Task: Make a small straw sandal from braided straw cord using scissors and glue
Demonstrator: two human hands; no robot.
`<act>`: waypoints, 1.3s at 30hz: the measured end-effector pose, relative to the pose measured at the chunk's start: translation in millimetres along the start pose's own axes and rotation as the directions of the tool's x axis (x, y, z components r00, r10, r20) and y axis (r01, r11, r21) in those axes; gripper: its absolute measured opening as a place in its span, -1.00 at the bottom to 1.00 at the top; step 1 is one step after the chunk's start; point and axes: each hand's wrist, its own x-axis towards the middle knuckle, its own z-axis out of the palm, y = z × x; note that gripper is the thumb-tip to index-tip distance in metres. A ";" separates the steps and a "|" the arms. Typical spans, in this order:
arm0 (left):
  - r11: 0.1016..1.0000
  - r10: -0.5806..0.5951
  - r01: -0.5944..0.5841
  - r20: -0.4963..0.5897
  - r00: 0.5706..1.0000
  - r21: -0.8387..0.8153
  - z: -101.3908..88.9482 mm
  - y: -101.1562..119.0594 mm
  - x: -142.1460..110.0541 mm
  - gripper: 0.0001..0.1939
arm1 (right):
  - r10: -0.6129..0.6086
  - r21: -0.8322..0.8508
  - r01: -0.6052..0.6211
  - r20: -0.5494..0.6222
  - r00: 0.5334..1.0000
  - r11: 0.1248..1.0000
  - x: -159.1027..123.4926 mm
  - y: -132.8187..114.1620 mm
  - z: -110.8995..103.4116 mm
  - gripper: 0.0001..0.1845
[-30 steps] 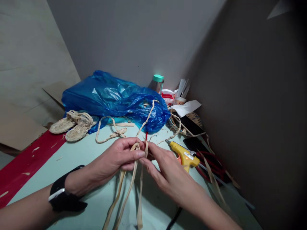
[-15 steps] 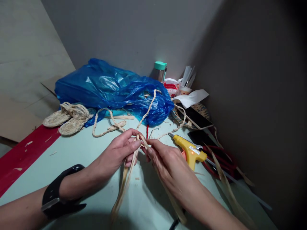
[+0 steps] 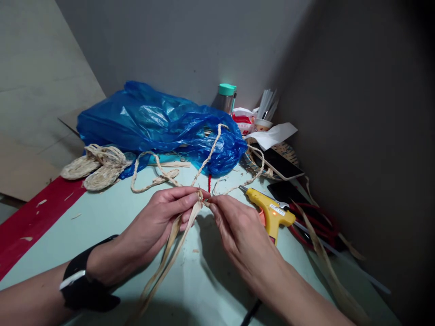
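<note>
Between thumb and fingers my left hand [image 3: 166,215] pinches the end of a braided straw cord [image 3: 212,151], which runs away from me up onto a blue plastic bag. From that grip two flat, pale straw strands [image 3: 180,246] hang toward the front edge of the table. My right hand [image 3: 239,231] is closed just beside it, its thumb and forefinger pinching another straw strand at the braid's end. The rest of that strand is hidden behind the right hand. Just beyond the right hand lies a yellow hot glue gun [image 3: 272,213], its nozzle pointing left.
The blue plastic bag [image 3: 142,120] covers the back of the table. Woven straw slippers [image 3: 102,170] lie at left by a red strip [image 3: 44,213]. A green-lidded bottle [image 3: 226,97], a phone [image 3: 280,163] and red-handled scissors [image 3: 319,231] stand or lie toward the right.
The right hand's strand has been drawn rightward across the braid end and pulled close. The hanging strands have swung left at their lower ends. The left hand still pinches the cord.
</note>
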 end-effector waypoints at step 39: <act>0.972 -0.100 0.106 0.039 0.994 -0.210 1.8 -4.4 2.7 -0.90 | 0.076 0.095 -0.093 0.171 0.982 0.991 -0.4 -3.2 -3.7 -0.73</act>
